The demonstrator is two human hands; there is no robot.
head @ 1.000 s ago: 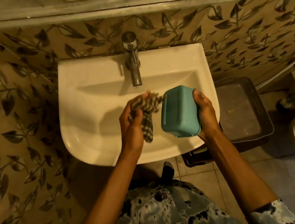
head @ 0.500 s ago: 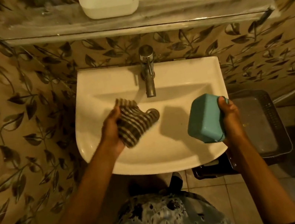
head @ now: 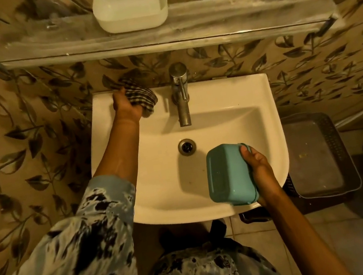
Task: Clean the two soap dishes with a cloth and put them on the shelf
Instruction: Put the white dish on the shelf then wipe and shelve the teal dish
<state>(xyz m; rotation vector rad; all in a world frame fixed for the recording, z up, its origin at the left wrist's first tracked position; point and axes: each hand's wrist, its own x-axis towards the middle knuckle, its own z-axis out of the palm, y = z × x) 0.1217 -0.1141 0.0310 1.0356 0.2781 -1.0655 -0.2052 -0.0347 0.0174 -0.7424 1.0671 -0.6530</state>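
The left hand (head: 126, 105) is closed round a bunched checked cloth (head: 142, 94), fingers curled over it, and holds it against the back ledge of the sink (head: 252, 92), at about 11 o'clock from the drain (head: 186, 146) and just left of the tap (head: 180, 94). The right hand (head: 258, 167) grips the teal soap dish (head: 229, 175) by its right side, thumb on the edge and the other fingers hidden behind it (its underside faces the camera). It is held above the basin's front right, at about 4 o'clock from the drain.

There are two soap dishes: the teal one in the hand and a white soap dish (head: 129, 6) that sits upright on the shelf (head: 216, 23) at 12 o'clock, above the tap. There is one cloth, one tap and one shelf. A dark basket (head: 336, 152) stands at 3 o'clock beside the sink.

A second ago the cloth was against the teal dish over the middle of the basin. Since then the left hand has carried it away to the back left ledge, well apart from the dish. The right hand keeps its grip on the teal dish, and the white dish has stayed on the shelf.
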